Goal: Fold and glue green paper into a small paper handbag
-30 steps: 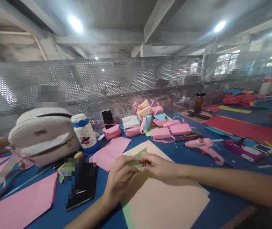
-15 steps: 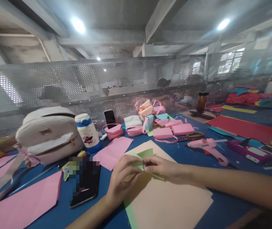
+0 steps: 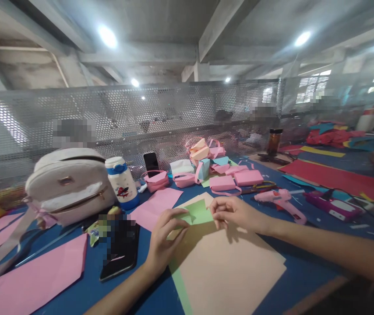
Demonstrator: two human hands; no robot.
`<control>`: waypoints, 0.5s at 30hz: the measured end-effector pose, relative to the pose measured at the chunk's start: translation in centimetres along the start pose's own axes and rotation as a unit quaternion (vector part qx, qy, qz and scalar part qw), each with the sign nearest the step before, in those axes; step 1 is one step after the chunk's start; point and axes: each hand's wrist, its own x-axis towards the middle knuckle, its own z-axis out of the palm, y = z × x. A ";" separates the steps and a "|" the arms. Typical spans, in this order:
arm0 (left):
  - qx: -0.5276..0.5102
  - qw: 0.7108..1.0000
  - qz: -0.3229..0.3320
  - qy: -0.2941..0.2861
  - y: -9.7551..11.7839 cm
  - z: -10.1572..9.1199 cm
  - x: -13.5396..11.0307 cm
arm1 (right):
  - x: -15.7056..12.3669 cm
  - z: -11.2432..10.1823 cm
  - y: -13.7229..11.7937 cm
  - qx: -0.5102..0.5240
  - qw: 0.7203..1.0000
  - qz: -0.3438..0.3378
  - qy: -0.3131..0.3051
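Note:
A small folded piece of light green paper is held above a stack of peach paper sheets. My left hand pinches its left end between thumb and fingers. At the right edge of the green paper is my right hand, fingers curled in against it; the exact contact of the fingertips is partly hidden. Under the peach stack, a green sheet shows along the left side. A loose pink sheet lies just beyond my left hand.
Small pink paper bags sit at the back. On the right are a pink glue gun and a purple device. To the left stand a bottle and a white backpack, with a black phone lying in front.
My right hand has moved slightly right and up, away from the left hand. More of the green paper's face now shows between my hands. The view has shifted slightly.

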 end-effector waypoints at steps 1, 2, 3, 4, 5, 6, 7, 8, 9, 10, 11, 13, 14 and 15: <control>-0.001 1.000 -0.004 0.000 0.0 0.1 0.0 | -0.6 -0.2 -0.5 -0.005 1.000 0.001 0.001; -0.001 1.000 -0.009 0.000 0.0 0.1 0.0 | -1.2 -0.5 -1.1 -0.015 1.000 0.000 0.006; -0.001 1.000 -0.013 0.001 0.0 0.2 0.0 | -2.0 -0.7 -1.7 -0.027 0.999 -0.007 0.015; 0.001 1.000 -0.017 0.002 0.1 0.2 0.0 | -2.9 -1.0 -2.2 -0.040 0.999 -0.014 0.027; 0.003 1.000 -0.018 0.006 0.1 0.2 0.0 | -3.9 -1.3 -2.8 -0.055 0.997 -0.020 0.040; 0.004 1.000 -0.019 0.010 0.2 0.2 0.0 | -4.9 -1.7 -3.3 -0.069 0.996 -0.027 0.055; 0.005 1.000 -0.018 0.014 0.2 0.2 0.0 | -6.2 -2.2 -3.9 -0.088 0.993 -0.032 0.066; 0.006 1.000 -0.020 0.017 0.2 0.2 0.0 | -7.5 -2.7 -4.4 -0.112 0.991 -0.031 0.072; 0.005 0.999 -0.026 0.019 0.2 0.2 0.0 | -9.0 -3.3 -4.9 -0.132 0.987 -0.033 0.081; 0.001 0.999 -0.038 0.021 0.1 0.2 0.0 | -10.5 -4.0 -5.4 -0.153 0.984 -0.032 0.091; -0.007 0.998 -0.054 0.023 0.1 0.3 -0.1 | -12.2 -4.7 -5.9 -0.180 0.978 -0.030 0.104; -0.028 0.995 -0.087 0.025 -0.2 0.4 -0.2 | -15.6 -5.9 -6.3 -0.238 0.962 0.011 0.132; -0.038 0.994 -0.101 0.027 -0.4 0.5 -0.3 | -17.2 -6.3 -6.3 -0.257 0.955 0.029 0.143; -0.046 0.992 -0.110 0.030 -0.6 0.7 -0.4 | -18.7 -6.6 -6.0 -0.267 0.951 0.051 0.147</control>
